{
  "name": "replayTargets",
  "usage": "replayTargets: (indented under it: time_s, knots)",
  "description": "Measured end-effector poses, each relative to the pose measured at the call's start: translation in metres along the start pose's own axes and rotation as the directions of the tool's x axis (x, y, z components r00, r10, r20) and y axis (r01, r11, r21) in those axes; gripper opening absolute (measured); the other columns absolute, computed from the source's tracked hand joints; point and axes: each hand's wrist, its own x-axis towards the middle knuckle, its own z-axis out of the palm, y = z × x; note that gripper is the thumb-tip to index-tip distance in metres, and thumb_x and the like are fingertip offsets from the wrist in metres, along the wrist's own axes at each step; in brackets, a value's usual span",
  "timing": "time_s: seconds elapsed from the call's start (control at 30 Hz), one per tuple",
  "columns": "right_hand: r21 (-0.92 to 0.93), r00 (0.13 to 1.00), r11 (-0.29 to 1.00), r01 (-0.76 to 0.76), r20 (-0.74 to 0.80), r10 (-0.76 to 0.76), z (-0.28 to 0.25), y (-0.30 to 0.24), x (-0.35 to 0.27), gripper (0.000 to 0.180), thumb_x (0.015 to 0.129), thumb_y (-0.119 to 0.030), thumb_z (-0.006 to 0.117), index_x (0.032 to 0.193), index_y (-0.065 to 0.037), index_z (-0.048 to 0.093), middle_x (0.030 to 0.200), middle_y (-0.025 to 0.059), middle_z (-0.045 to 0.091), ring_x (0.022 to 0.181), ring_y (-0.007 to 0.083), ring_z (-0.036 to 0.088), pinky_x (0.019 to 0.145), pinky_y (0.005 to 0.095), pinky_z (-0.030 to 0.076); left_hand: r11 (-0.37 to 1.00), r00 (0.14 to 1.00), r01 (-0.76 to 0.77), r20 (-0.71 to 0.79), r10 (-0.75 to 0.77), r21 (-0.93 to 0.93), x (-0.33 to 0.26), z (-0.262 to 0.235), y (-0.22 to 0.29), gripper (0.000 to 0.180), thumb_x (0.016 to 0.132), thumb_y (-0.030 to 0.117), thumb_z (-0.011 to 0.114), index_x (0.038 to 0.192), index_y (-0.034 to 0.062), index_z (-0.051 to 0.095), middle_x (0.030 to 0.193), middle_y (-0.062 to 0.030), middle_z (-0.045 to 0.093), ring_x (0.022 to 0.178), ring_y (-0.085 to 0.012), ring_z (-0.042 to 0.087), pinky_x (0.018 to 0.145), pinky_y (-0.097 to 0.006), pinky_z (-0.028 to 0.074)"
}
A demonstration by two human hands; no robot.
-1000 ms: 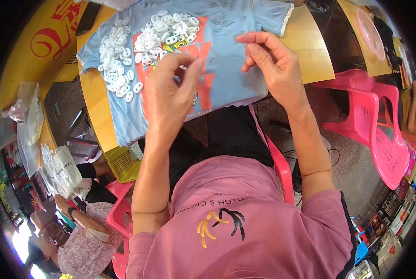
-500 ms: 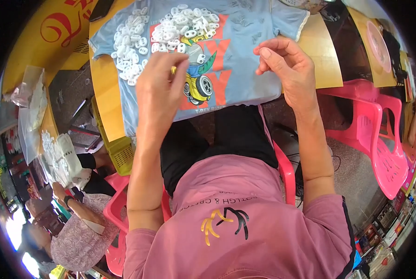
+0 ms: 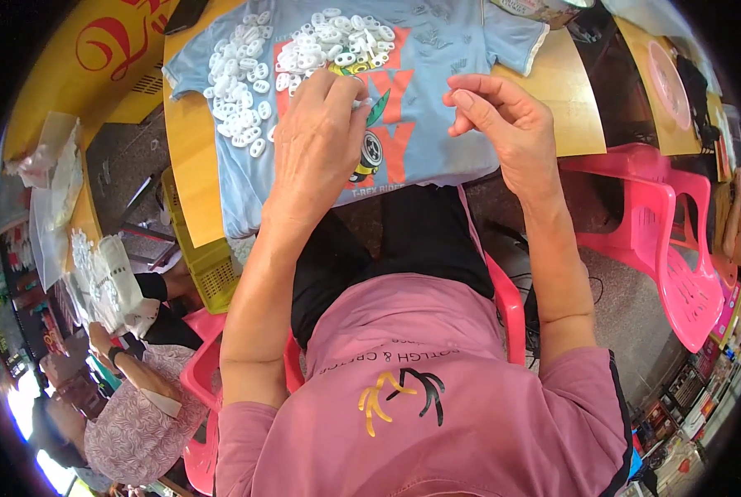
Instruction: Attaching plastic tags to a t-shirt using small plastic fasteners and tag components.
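Observation:
A blue printed T-shirt [image 3: 445, 99] lies spread on the yellow table, with two groups of small white oval two-hole plastic pieces on it. One pile [image 3: 329, 41] sits over the print; the looser group [image 3: 238, 83] lies to its left. My left hand [image 3: 321, 141] is over the print just below the pile, fingers bent and closed, with a bit of a white plastic piece [image 3: 356, 104] showing at the fingertips. To the right, my right hand [image 3: 507, 116] hovers above the shirt, thumb and index finger pinched together. Whatever it holds, if anything, is too small to make out.
Pink plastic chairs [image 3: 677, 248] stand at the right. A yellow crate [image 3: 209, 273] is left below the table edge. Another person [image 3: 147, 406] sits at the left, by more white pieces [image 3: 97, 282]. A tin [image 3: 544, 8] and a pink basin [image 3: 669, 83] are at the far right.
My left hand has moved right and its fingertips now reach the single white piece lying over the print. My right hand has barely shifted and stays pinched.

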Motion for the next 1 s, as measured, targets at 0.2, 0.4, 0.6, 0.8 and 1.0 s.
replayTargets:
  time_s: [0.2, 0.4, 0.6, 0.8, 1.0]
  knots:
    - [-0.028, 1.000, 1.000, -0.004, 0.028, 0.005, 0.007, -0.002, -0.004, 0.020, 0.092, -0.010, 0.065, 0.106, 0.004, 0.065, 0.088, 0.0088, 0.068, 0.069, 0.0104, 0.062, 0.068, 0.0237, 0.052, 0.819, 0.915, 0.402, 0.158, -0.370, -0.410, 0.000, -0.012, 0.014, 0.013, 0.086, 0.010, 0.067, 0.093, 0.0035, 0.059, 0.089, -0.0088, 0.064, 0.075, -0.0188, 0.064, 0.063, -0.031, 0.048]
    - [-0.020, 0.997, 0.999, 0.032, 0.066, -0.031, 0.037, -0.010, -0.005, 0.019, 0.094, -0.012, 0.063, 0.105, 0.003, 0.063, 0.088, 0.0063, 0.067, 0.068, 0.0093, 0.060, 0.066, 0.0236, 0.050, 0.062, 0.799, 0.445, 0.365, -0.477, -0.894, -0.008, -0.017, 0.025, 0.017, 0.092, 0.014, 0.066, 0.101, 0.0027, 0.056, 0.089, -0.0099, 0.065, 0.077, -0.0159, 0.065, 0.064, -0.025, 0.051]
    - [0.035, 0.994, 0.997, 0.064, 0.090, -0.067, 0.059, -0.011, -0.005, 0.019, 0.095, -0.014, 0.062, 0.105, 0.003, 0.063, 0.088, 0.0037, 0.065, 0.071, 0.0080, 0.057, 0.066, 0.0229, 0.049, -0.063, 0.802, 0.373, 0.355, -0.480, -0.926, -0.017, -0.015, 0.032, 0.019, 0.092, 0.012, 0.065, 0.101, -0.0007, 0.055, 0.090, -0.0105, 0.066, 0.076, -0.0165, 0.066, 0.067, -0.027, 0.054]
    - [0.062, 0.992, 0.997, 0.050, 0.110, -0.057, 0.061, -0.012, -0.006, 0.018, 0.095, -0.013, 0.061, 0.105, 0.002, 0.063, 0.088, 0.0028, 0.064, 0.070, 0.0076, 0.054, 0.066, 0.0232, 0.048, -0.170, 0.766, 0.402, 0.432, -0.476, -0.900, -0.022, -0.021, 0.031, 0.018, 0.092, 0.009, 0.064, 0.103, -0.0034, 0.059, 0.091, -0.0106, 0.068, 0.076, -0.0167, 0.067, 0.071, -0.029, 0.055]
    - [0.071, 0.990, 0.997, 0.038, 0.130, -0.047, 0.064, -0.012, -0.005, 0.019, 0.097, -0.015, 0.059, 0.106, 0.001, 0.064, 0.087, 0.0033, 0.064, 0.071, 0.0074, 0.055, 0.065, 0.0228, 0.048, -0.263, 0.777, 0.346, 0.433, -0.458, -0.900, -0.029, -0.025, 0.029, 0.018, 0.092, 0.011, 0.064, 0.102, -0.0031, 0.061, 0.091, -0.0106, 0.068, 0.076, -0.0171, 0.067, 0.071, -0.029, 0.055]
